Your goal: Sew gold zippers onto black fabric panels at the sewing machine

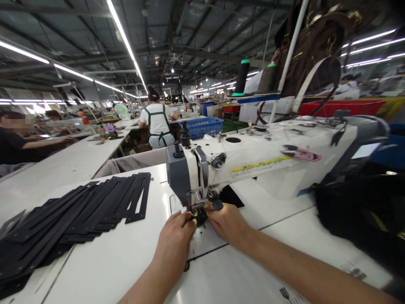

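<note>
My left hand (176,236) is at the needle area of a white and grey sewing machine (253,156), fingers closed at the left edge of a small black piece (200,216). My right hand (229,223) is closed at that piece's right side, its fingertips partly hidden by a dark round knob (217,205). The piece lies under the presser foot, its outline mostly covered by my fingers. A flat black panel (232,196) shows on the table behind my right hand; whether it joins the piece is hidden.
Overlapping black slotted strips (95,211) fan out on the white table at left. Pink-handled thread snips (302,153) lie on the machine arm. Thread cones (242,78) stand above it. Dark fabric (360,215) lies at right. A co-worker (156,120) stands ahead near a blue basket (202,128).
</note>
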`<action>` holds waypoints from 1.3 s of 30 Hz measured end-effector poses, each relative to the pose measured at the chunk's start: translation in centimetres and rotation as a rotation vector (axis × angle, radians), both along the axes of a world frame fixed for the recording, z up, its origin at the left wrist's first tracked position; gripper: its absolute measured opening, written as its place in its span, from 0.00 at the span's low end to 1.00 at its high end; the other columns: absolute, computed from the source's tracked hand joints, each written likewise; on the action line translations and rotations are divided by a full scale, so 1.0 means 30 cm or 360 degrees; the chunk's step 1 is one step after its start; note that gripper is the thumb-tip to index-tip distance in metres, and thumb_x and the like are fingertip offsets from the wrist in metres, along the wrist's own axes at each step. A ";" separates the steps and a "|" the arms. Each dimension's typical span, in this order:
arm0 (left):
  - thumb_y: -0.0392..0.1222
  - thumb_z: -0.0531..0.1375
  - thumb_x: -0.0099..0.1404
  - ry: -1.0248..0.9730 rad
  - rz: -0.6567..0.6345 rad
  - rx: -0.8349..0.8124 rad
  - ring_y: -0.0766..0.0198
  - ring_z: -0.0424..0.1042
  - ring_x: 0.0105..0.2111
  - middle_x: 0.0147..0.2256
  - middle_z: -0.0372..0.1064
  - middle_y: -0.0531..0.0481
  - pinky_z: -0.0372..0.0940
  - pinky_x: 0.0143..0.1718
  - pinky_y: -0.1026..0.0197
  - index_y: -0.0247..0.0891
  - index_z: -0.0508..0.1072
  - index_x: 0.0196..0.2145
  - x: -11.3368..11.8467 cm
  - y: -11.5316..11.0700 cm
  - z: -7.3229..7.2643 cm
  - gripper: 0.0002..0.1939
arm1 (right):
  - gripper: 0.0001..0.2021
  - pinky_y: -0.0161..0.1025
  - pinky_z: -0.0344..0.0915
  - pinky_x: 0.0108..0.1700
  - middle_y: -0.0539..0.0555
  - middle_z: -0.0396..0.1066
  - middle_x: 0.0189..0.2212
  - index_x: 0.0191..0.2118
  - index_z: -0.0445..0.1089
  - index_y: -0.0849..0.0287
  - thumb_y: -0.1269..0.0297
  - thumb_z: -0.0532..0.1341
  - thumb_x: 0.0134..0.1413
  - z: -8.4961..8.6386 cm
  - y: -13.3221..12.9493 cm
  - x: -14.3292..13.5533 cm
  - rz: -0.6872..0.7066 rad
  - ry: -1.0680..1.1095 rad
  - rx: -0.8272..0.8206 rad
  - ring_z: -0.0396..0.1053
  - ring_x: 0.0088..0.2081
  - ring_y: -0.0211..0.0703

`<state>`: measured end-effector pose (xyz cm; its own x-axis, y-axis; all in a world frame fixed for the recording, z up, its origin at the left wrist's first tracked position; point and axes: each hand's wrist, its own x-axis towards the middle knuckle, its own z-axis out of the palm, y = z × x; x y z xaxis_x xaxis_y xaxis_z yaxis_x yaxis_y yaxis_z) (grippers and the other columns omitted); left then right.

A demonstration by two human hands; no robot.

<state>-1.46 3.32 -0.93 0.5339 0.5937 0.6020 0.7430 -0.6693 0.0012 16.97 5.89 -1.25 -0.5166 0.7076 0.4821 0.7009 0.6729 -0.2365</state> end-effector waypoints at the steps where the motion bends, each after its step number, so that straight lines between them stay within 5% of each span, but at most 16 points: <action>1: 0.30 0.52 0.62 -0.0009 0.0004 -0.0005 0.58 0.72 0.38 0.37 0.72 0.44 0.68 0.43 0.52 0.36 0.72 0.34 0.001 0.001 0.001 0.10 | 0.09 0.36 0.65 0.40 0.56 0.73 0.33 0.33 0.71 0.62 0.75 0.53 0.53 0.000 0.000 0.000 0.0004 -0.0001 -0.0001 0.71 0.38 0.44; 19: 0.26 0.55 0.59 -0.0058 0.0054 -0.0237 0.64 0.72 0.36 0.34 0.72 0.51 0.61 0.49 0.53 0.38 0.72 0.30 -0.001 0.013 0.006 0.10 | 0.09 0.34 0.64 0.39 0.55 0.73 0.33 0.33 0.71 0.60 0.71 0.53 0.55 -0.019 0.016 0.000 0.0010 0.0017 -0.0035 0.70 0.36 0.41; 29: 0.27 0.53 0.60 -0.0188 0.0104 -0.0052 0.63 0.71 0.33 0.30 0.70 0.52 0.64 0.45 0.55 0.39 0.70 0.29 0.009 0.005 -0.001 0.10 | 0.09 0.31 0.63 0.39 0.51 0.72 0.34 0.35 0.70 0.57 0.74 0.56 0.51 0.008 0.018 0.010 0.0085 0.0000 0.0001 0.69 0.37 0.38; 34: 0.29 0.52 0.59 -0.0288 0.0125 -0.0034 0.60 0.69 0.32 0.28 0.68 0.50 0.66 0.38 0.56 0.38 0.69 0.27 0.002 -0.019 0.032 0.09 | 0.11 0.45 0.62 0.45 0.61 0.68 0.40 0.37 0.69 0.63 0.75 0.55 0.45 0.082 0.000 0.079 -0.0348 -0.0352 -0.0022 0.64 0.44 0.51; 39: 0.33 0.47 0.63 -0.0168 -0.0300 0.0232 0.58 0.69 0.35 0.34 0.68 0.44 0.67 0.38 0.54 0.35 0.66 0.36 0.057 -0.111 0.024 0.09 | 0.13 0.44 0.65 0.41 0.61 0.70 0.33 0.33 0.68 0.63 0.79 0.55 0.37 -0.005 -0.132 0.070 -0.0398 -0.0452 -0.0043 0.68 0.37 0.53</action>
<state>0.25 -0.02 -0.22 0.5565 0.3922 0.7324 0.6057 -0.7949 -0.0345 19.05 1.92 -1.41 -0.4366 0.8394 0.3237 0.8830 0.4687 -0.0243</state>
